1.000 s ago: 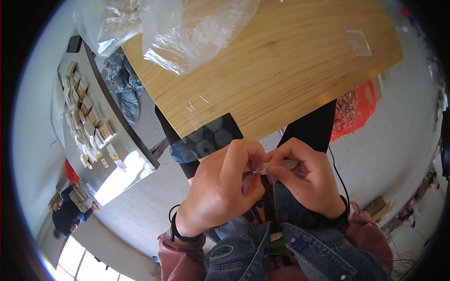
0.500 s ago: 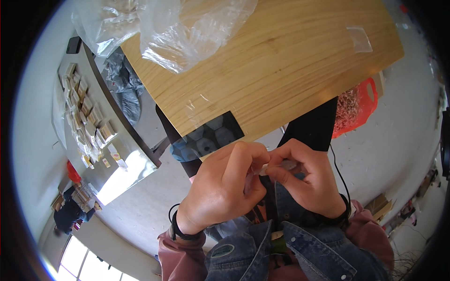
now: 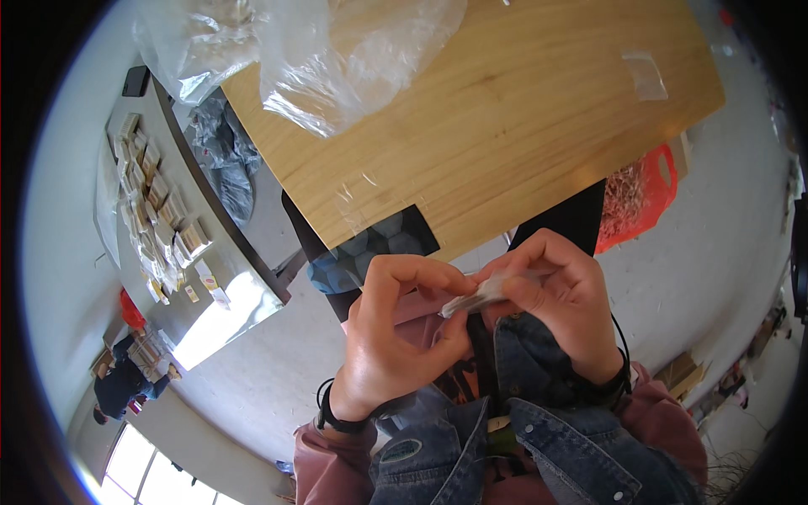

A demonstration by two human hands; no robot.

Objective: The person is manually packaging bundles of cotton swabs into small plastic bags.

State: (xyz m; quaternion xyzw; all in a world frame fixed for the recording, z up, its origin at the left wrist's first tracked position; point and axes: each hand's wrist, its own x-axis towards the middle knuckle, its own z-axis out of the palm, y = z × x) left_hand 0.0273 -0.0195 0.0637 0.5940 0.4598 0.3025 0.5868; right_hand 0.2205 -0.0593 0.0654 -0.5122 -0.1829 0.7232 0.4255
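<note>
A small clear plastic packet [image 3: 481, 296] with something pale inside is held up in front of my chest, beyond the table's near edge. My right hand [image 3: 575, 307] pinches one end of it between thumb and fingers. At the other end, my left hand [image 3: 383, 349] has its thumb and index finger closed around the packet's tip, the rest of the hand forming a loop. What lies inside the packet is too small to name. Part of the packet is hidden behind the right fingers.
Beyond my hands is a wooden table [image 3: 522, 151] with large clear plastic bags [image 3: 337, 76] at its far left. A red bag of shredded filler [image 3: 627, 202] sits right. Many small packs [image 3: 151, 202] cover a side table on the left; another person [image 3: 126, 383] is behind it.
My left hand's fingers have spread into a wider loop, and my right hand has risen slightly. More of the packet now shows between them.
</note>
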